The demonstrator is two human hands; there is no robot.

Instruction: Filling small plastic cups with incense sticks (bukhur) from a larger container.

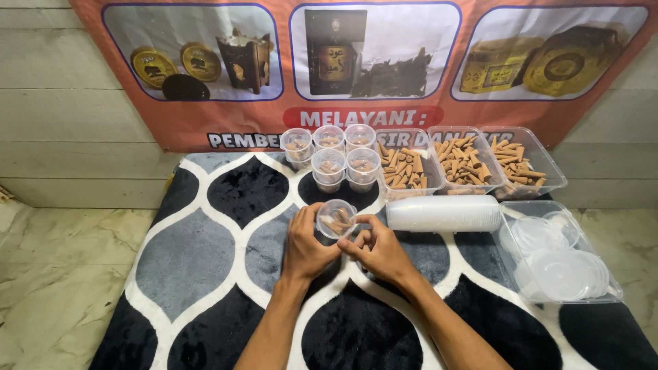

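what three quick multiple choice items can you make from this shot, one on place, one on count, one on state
1. Where does the sleeve of stacked cups lie?
A. in front of the trays of cones
B. left of the filled cups
C. on the bare floor

2. How many filled cups stand grouped by the banner, apart from the one in hand?
A. three
B. five
C. eight

3. What state is the small clear cup in?
A. empty, lying on the rug
B. lidded and stacked
C. open, with brown cones inside, held up

Answers:
1. A, it lies on its side on the rug, just nearer than the clear trays of cones.
2. B, three stand behind and two in front.
3. C, the left hand holds it from the side, the right hand has fingertips at its rim, and no lid is on it.
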